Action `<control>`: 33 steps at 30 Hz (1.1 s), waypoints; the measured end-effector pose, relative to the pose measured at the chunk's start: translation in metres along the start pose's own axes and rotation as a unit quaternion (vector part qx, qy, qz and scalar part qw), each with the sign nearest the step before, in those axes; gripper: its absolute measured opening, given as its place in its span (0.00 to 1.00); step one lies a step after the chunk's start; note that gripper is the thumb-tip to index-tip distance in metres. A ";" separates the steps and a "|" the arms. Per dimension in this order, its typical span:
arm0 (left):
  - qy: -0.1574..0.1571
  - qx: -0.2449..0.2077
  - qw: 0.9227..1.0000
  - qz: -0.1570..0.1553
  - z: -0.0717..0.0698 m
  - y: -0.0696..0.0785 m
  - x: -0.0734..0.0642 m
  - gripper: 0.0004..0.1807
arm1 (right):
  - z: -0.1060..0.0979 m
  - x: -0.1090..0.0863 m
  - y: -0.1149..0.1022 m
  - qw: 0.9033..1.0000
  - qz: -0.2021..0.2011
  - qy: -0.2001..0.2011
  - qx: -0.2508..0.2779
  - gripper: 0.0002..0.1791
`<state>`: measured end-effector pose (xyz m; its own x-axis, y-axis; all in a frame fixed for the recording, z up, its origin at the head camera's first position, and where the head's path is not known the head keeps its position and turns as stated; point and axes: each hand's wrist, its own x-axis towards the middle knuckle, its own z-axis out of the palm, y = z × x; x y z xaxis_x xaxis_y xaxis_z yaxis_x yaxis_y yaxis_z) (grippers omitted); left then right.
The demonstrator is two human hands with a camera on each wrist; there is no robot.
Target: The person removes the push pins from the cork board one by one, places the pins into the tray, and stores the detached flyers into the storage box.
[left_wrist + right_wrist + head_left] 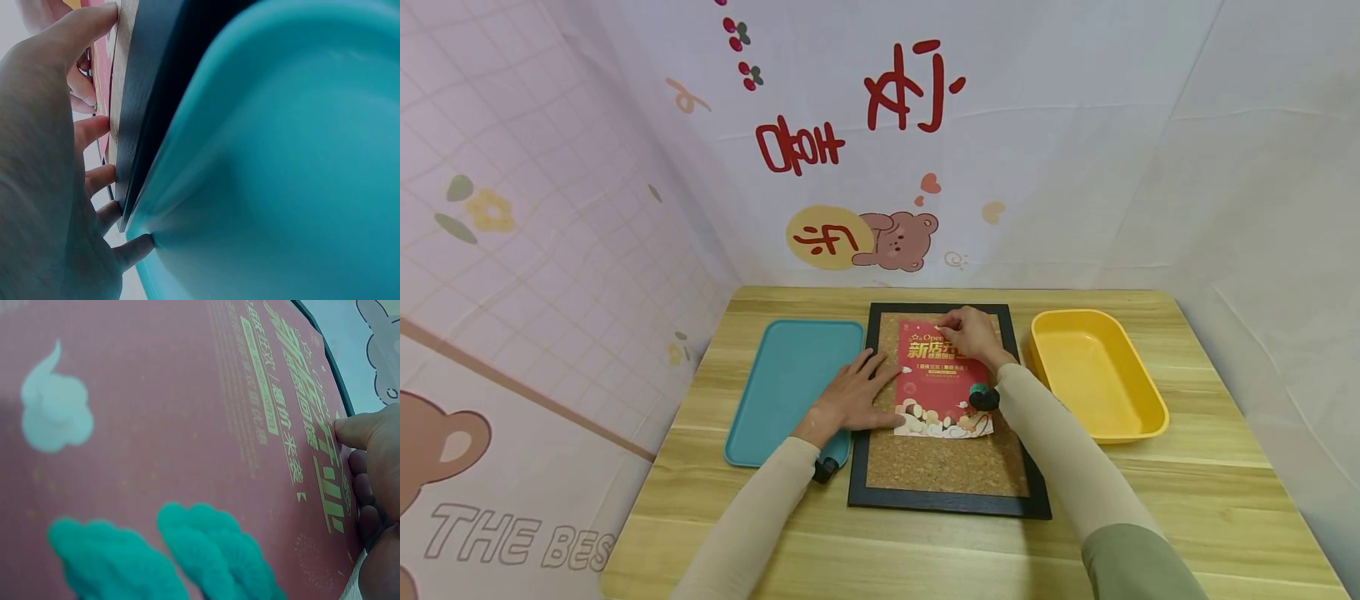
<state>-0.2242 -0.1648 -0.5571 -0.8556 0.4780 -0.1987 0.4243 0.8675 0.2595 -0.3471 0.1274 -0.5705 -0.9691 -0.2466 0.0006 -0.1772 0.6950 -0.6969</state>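
A red poster (936,379) with gold lettering lies on a black-framed cork board (947,468). My left hand (853,396) is spread flat, its thumb on the poster's lower left corner and its other fingers along the left edge and frame. In the left wrist view, the little finger of the left hand (44,169) reaches over the teal tray. At the poster's top, my right hand (973,335) bends its fingers and pinches a small green pin-like thing (95,107), mostly hidden by the fingertips. In the right wrist view, a fingertip of the right hand (381,469) touches the poster by its gold lettering.
The teal tray (797,383) stands left of the board, close against its frame. To the right is a deeper yellow tray (1097,375). Everything sits on a wooden table (1225,500) with printed cloth walls (1060,150) behind and at the sides.
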 end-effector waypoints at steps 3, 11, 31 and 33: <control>0.004 0.004 1.000 0.002 0.000 0.001 0.000 0.56 | 0.001 -0.001 0.001 1.000 -0.007 0.007 -0.005 0.12; 0.005 0.009 1.000 0.004 0.002 0.001 0.001 0.55 | 0.001 -0.002 0.002 1.000 -0.007 0.010 -0.001 0.11; 0.003 0.004 1.000 0.000 0.000 0.002 0.002 0.55 | -0.001 0.002 0.003 1.000 0.003 0.005 0.005 0.11; 0.004 0.003 1.000 0.000 -0.001 0.002 0.002 0.55 | -0.001 0.003 0.003 1.000 0.003 0.005 0.007 0.11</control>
<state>-0.2252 -0.1618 -0.5563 -0.8577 0.4771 -0.1915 0.4264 0.8683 0.2535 -0.3505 0.1293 -0.5721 -0.9719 -0.2356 0.0030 -0.1688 0.6875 -0.7063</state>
